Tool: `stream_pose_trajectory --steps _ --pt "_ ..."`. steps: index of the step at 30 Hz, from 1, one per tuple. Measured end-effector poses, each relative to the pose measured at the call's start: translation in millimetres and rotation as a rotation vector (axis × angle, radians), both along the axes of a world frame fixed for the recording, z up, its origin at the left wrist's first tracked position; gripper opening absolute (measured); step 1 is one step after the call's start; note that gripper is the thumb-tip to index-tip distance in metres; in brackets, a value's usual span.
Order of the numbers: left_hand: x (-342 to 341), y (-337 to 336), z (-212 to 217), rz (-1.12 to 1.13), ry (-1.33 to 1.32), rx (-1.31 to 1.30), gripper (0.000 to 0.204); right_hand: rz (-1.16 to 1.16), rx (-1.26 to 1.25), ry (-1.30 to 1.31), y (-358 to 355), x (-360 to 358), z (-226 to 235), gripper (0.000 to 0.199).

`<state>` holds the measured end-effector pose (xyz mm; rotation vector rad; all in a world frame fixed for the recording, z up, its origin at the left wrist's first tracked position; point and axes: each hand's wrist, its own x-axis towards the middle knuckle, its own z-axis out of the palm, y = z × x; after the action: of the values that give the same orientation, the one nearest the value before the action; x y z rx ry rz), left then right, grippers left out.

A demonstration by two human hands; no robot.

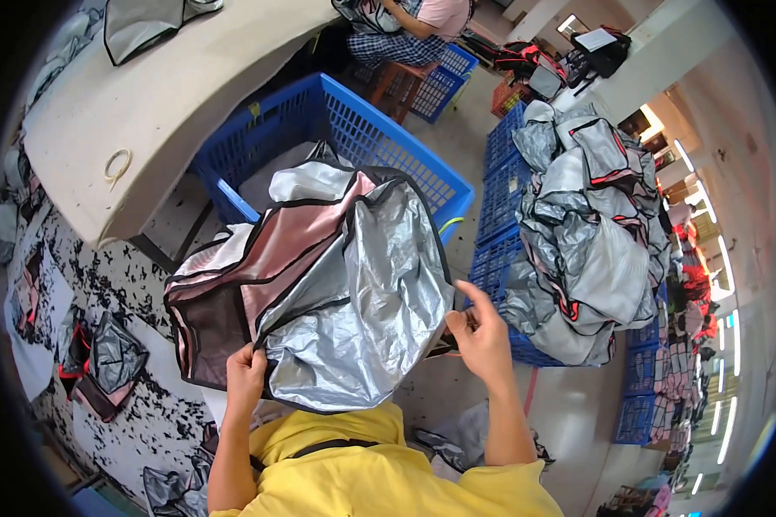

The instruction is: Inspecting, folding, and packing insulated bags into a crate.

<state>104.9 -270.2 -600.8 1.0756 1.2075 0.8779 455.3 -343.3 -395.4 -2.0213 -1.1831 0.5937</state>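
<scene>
Slightly forward, right grip (485, 334); left grip (247, 369) pinches silver fabric (366, 297).

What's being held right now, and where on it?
The silver-and-pink fabric. The left hand pinches its black-bound near edge; the right hand seems to grip its right edge, though that hold isn't fully visible.

A textile workshop, shown by blue crates (497, 211) heaped with silvery pieces (608, 258).

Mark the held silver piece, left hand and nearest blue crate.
Silver piece (366, 297): head view, on its crinkled shiny panel.
Left hand (246, 370): head view, middle of the hand.
Nearest blue crate (379, 143): head view, on its perforated wall.
</scene>
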Motion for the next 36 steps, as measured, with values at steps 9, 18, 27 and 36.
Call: stream_pose_trajectory --steps 9,18,27,36 --pt "1.2 8.6 -14.6 -0.035 -0.004 -0.131 0.028 0.517 0.243 -0.318 65.8 20.5 3.3 0.032" --pt "6.5 19.6 -30.4 0.136 -0.174 -0.276 0.026 0.423 -0.027 -0.497 147.7 28.3 -41.5 0.061" --pt "2.7 22.5 -44.1 0.179 -0.171 -0.284 0.026 0.444 -0.265 0.239 142.3 41.5 -6.3 0.044" --pt "-0.3 16.9 -56.3 0.188 -0.158 -0.290 0.026 0.423 0.195 -0.429 73.0 12.5 34.3 0.021"
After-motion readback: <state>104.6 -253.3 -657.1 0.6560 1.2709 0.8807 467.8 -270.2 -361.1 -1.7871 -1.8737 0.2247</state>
